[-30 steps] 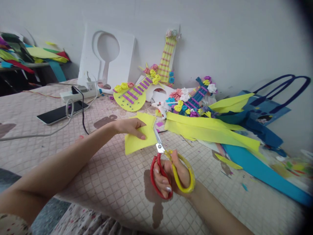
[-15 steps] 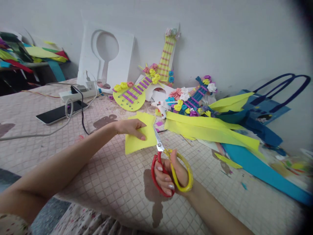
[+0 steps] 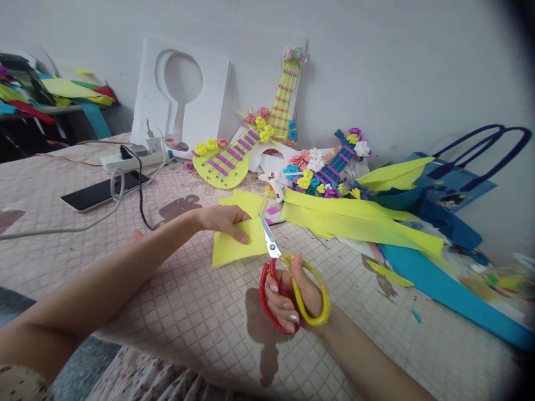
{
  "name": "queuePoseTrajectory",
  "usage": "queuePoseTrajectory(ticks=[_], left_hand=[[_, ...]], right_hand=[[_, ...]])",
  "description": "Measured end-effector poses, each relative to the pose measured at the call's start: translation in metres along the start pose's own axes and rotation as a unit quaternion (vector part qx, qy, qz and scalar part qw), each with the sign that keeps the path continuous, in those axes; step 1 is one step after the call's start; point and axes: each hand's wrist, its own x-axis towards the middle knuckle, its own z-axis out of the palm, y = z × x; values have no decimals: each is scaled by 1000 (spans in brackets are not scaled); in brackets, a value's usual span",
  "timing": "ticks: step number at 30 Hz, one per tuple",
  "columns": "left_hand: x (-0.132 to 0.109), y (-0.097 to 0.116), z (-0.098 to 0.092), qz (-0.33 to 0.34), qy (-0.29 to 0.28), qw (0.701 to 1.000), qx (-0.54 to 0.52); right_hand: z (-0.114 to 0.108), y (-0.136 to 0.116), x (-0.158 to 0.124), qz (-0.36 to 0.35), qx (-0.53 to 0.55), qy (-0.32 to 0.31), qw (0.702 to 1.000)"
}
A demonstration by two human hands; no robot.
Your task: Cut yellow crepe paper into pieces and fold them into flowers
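Observation:
My left hand (image 3: 228, 221) grips a yellow sheet of crepe paper (image 3: 234, 248), thumb on top and the other fingers hidden. At the right edge of this sheet, the scissors (image 3: 272, 245) point away from me, their blades nearly closed and the tips by the paper. My right hand (image 3: 288, 298) is closed through their handles, one loop red and the other yellow. Above the blade tips, a further part of the yellow paper (image 3: 244, 201) lies beyond a slit running in from the right edge.
A white glue gun (image 3: 273, 185) stands beyond the paper. Paper-flower-decorated instrument shapes (image 3: 225, 162) lean near the wall. Yellow strips (image 3: 359, 218) and a blue strip (image 3: 451, 289) lie on the right, by a blue bag (image 3: 455, 184). A phone (image 3: 104, 192), cables and a power strip (image 3: 125, 159) are left.
The scissor blades have come closer together, and a slit now shows in the yellow paper. Its near part has dropped slightly towards me with my left hand.

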Motion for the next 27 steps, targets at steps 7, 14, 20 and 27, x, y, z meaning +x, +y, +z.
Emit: queuePoseTrajectory(ticks=[7, 14, 20, 27], left_hand=[[-1, -4, -13, -40, 96, 994, -34], [28, -13, -37, 15, 371, 914, -162], [49, -26, -51, 47, 484, 872, -59], [29, -39, -48, 76, 520, 839, 138]], right_hand=[[-13, -20, -1, -98, -107, 159, 977], [-27, -37, -2, -128, -130, 239, 954], [-38, -32, -5, -118, -194, 274, 934], [-38, -49, -15, -78, -478, 407, 774]])
